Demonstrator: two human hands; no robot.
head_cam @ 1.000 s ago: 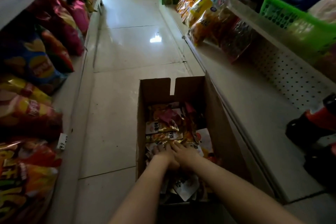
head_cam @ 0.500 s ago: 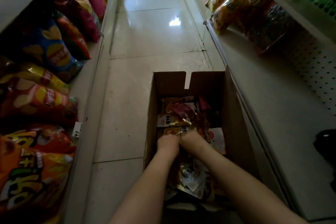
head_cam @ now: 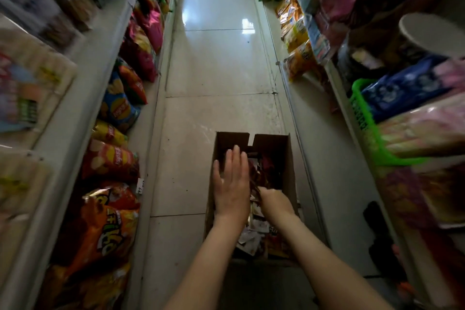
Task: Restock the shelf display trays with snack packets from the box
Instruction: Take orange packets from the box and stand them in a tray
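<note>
Reaching down over the near edge of the brown cardboard box, your two bare forearms meet above a loose heap of small white and orange snack packets lying inside it. Your right hand is curled, its fingers closed round a bunch of dark red and brown packets that stick up from the middle of the box. Your left hand lies flat just beside it, over the box's left wall — fingers straight, palm down, gripping nothing — with its fingertips toward the far flaps. The box stands on the pale tiled floor, close to the base of the right-hand shelf. Along the left shelf's edge lie a big orange crisp bag, then a red bag, then a blue bag. On the right shelf, a green plastic basket holds blue packs.
</note>
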